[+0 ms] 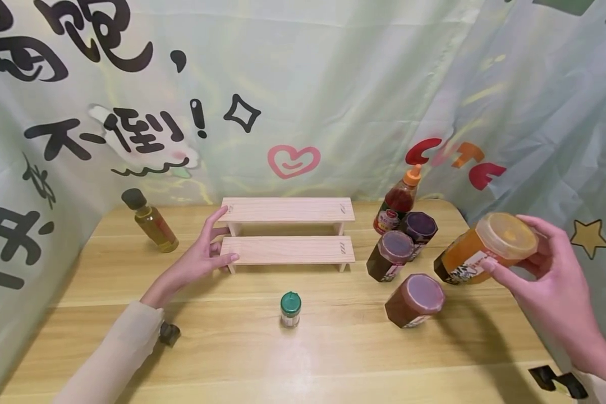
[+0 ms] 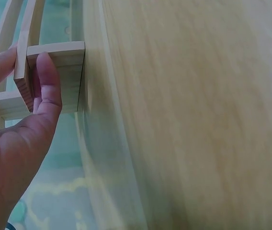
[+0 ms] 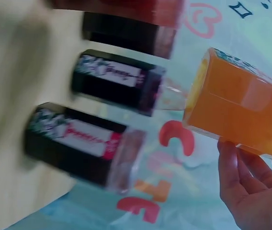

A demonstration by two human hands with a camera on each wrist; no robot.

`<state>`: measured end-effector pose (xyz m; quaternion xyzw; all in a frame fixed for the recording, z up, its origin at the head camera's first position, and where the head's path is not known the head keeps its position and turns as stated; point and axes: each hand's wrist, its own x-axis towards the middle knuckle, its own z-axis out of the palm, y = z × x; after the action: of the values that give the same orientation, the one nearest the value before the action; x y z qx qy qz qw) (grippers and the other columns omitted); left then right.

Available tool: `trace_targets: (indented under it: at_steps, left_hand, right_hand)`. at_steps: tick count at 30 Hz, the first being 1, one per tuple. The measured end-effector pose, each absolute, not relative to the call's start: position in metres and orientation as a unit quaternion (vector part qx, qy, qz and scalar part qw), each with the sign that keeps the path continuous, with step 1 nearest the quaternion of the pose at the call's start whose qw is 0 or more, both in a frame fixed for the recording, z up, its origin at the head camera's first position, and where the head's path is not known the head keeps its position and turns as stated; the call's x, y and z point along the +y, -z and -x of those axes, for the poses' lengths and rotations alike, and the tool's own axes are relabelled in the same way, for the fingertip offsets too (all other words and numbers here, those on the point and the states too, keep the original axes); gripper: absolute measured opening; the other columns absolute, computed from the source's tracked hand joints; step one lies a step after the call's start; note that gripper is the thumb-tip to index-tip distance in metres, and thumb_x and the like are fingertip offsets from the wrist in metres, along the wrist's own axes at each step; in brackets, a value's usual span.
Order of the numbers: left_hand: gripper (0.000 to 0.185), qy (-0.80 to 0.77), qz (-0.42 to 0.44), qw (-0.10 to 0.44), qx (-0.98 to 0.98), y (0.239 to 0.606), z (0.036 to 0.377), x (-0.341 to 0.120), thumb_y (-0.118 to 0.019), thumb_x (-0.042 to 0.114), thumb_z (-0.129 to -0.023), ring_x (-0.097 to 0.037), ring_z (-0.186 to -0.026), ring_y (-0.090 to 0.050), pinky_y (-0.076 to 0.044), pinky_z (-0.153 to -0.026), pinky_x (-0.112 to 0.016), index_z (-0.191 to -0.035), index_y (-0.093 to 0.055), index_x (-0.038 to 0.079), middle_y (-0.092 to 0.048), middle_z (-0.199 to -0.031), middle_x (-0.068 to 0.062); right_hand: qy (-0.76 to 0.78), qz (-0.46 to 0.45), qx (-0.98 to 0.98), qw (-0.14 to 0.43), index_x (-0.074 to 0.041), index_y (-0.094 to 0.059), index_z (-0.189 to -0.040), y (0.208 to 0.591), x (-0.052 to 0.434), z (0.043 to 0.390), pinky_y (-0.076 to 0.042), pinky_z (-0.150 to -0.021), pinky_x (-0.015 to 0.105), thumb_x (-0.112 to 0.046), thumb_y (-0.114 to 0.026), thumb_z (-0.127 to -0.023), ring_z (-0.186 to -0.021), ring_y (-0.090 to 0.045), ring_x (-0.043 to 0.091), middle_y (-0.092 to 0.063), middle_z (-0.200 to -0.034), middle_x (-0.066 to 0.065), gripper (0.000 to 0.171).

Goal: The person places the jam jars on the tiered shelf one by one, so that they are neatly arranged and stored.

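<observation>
My right hand [image 1: 510, 247] grips an orange jar [image 1: 467, 258] with a pale yellow lid, holding it tilted above the table's right side. Thumb and fingers curl round its lid end. In the right wrist view the orange jar [image 3: 236, 115] rests on my fingers [image 3: 251, 191]. My left hand [image 1: 213, 244] touches the left end of a two-step wooden rack [image 1: 288, 233] with straight fingers. In the left wrist view my thumb [image 2: 47, 91] lies against the rack's end [image 2: 59, 62].
Three dark jars with pinkish lids [image 1: 391, 255] [image 1: 414, 300] [image 1: 420, 227] and a red sauce bottle [image 1: 399, 202] cluster right of the rack. A small green-capped shaker [image 1: 290, 308] stands in front. An oil bottle [image 1: 151, 221] stands back left. Printed cloth walls the table [image 1: 333, 359].
</observation>
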<state>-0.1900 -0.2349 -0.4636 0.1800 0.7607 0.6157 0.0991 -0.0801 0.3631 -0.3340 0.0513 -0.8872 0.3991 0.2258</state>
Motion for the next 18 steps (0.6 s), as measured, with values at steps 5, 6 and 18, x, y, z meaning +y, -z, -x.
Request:
trace_targets:
  at_steps: [5,6,18]
  left_hand:
    - [0.114,-0.618,-0.176,0.105,0.759,0.463,0.191,-0.236,-0.076,-0.005,-0.101,-0.034,-0.090,-0.069,-0.069,-0.070,-0.048,-0.173,-0.003,0.045,-0.025,-0.166,-0.035]
    - [0.114,-0.619,-0.175,0.107,0.758,0.463,0.191,-0.236,-0.075,-0.005,-0.101,-0.034,-0.091,-0.069,-0.069,-0.070,-0.048,-0.173,-0.003,0.045,-0.025,-0.166,-0.035]
    - [0.114,-0.617,-0.171,0.109,0.760,0.463,0.191,-0.236,-0.075,-0.005,-0.101,-0.034,-0.082,-0.068,-0.066,-0.063,-0.041,-0.173,-0.003,0.047,-0.028,-0.166,-0.033]
  right_hand:
    - [-0.407,-0.057,-0.888,0.207,-0.021,-0.044,-0.164,0.320,0.352,0.093,-0.052,-0.088,0.002,0.003,-0.091,-0.087,-0.101,-0.067,0.001,-0.064,-0.129,-0.006,0.093]
    - [-0.409,-0.058,-0.888,0.202,-0.022,-0.044,-0.163,0.318,0.349,0.096,-0.052,-0.088,0.003,0.002,-0.090,-0.087,-0.101,-0.067,0.003,-0.064,-0.129,-0.005,0.092]
    - [-0.441,-0.096,-0.879,0.158,-0.026,-0.042,-0.164,0.282,0.312,0.137,-0.058,-0.081,0.009,-0.005,-0.088,-0.093,-0.103,-0.069,0.014,-0.064,-0.130,0.004,0.087]
